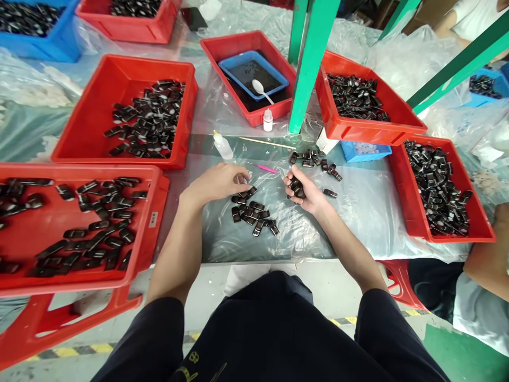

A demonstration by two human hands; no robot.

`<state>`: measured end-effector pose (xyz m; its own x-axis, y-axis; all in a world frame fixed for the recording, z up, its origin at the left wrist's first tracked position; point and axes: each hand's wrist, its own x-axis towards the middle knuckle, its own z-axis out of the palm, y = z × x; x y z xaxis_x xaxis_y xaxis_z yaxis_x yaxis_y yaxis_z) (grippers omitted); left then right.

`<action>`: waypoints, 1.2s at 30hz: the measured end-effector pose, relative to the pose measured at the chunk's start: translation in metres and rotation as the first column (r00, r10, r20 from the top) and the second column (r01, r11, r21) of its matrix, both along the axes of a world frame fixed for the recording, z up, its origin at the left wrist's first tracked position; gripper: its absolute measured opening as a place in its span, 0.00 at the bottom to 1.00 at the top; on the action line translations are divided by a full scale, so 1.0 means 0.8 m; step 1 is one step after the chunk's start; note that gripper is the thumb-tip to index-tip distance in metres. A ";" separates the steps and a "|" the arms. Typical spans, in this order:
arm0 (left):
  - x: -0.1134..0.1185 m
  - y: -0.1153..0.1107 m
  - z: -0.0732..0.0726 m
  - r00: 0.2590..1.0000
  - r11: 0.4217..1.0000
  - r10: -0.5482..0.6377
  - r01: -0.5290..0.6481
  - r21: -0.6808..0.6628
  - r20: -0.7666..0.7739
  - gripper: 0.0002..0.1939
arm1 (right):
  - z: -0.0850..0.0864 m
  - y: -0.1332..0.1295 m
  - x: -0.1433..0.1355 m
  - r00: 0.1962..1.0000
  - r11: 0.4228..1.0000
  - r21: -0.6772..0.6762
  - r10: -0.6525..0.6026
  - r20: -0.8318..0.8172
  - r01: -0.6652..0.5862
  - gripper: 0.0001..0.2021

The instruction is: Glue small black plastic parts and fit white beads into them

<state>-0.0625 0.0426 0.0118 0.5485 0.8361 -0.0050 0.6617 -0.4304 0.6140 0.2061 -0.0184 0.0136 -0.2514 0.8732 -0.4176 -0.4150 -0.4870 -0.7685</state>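
My left hand is over the table, palm down, its fingers apart and slightly curled. Its fingertips are just above a loose pile of glossy black pieces. Several black pieces lie in my right hand, whose fingers curl round them. Beyond my right hand lies a second small group of black pieces, with one single piece to its right. A pink-handled tool rests on the plastic sheet between my hands.
Red bins of black pieces stand left and right. Farther back are a white bottle, a thin stick, a small vial and a blue tray with a spoon. A green post rises behind; people sit at right.
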 end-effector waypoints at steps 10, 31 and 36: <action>-0.004 0.005 -0.013 0.975 0.977 -0.200 0.191 -0.092 -0.097 0.05 | 0.000 -0.001 -0.001 0.999 1.000 0.019 -0.006 0.052 0.005 0.31; 0.085 -0.014 -0.034 0.858 0.996 0.066 -0.085 0.013 0.510 0.16 | -0.035 -0.001 0.005 0.815 0.868 0.477 -0.173 0.553 -0.139 0.16; 0.095 -0.007 -0.053 0.872 0.987 0.105 -0.150 0.056 0.479 0.16 | -0.035 0.015 0.022 0.803 0.869 0.493 -0.319 0.504 0.036 0.23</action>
<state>0.0133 0.0372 -0.0306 0.3554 0.8834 0.3053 0.3543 -0.4296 0.8306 0.2239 -0.0062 -0.0141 0.0779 0.9969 0.0078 0.1066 -0.0005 -0.9943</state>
